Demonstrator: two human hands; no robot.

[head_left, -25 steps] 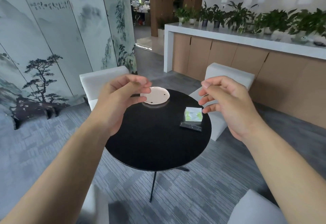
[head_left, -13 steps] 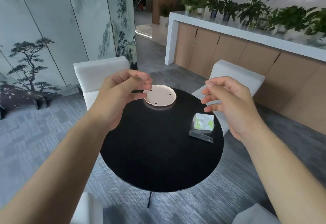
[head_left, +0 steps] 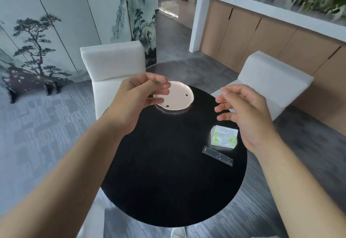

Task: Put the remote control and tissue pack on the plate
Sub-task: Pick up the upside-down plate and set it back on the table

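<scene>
A pale pink plate (head_left: 179, 97) sits at the far side of a round black table (head_left: 168, 172). A white and green tissue pack (head_left: 223, 137) lies near the table's right edge, with a slim black remote control (head_left: 218, 156) just in front of it. My left hand (head_left: 134, 101) hovers above the table, its fingers loosely curled and covering the plate's left rim; it holds nothing. My right hand (head_left: 247, 114) floats above and just right of the tissue pack, fingers apart and empty.
Two white chairs stand behind the table, one at the back left (head_left: 112, 65) and one at the right (head_left: 271, 82). A painted folding screen (head_left: 56, 22) fills the left. A wooden counter with plants (head_left: 262, 22) runs along the right. Grey carpet surrounds the table.
The view has moved closer to the table and tilted down, so the table looks larger. Both hands stay raised and empty in roughly the same pose.
</scene>
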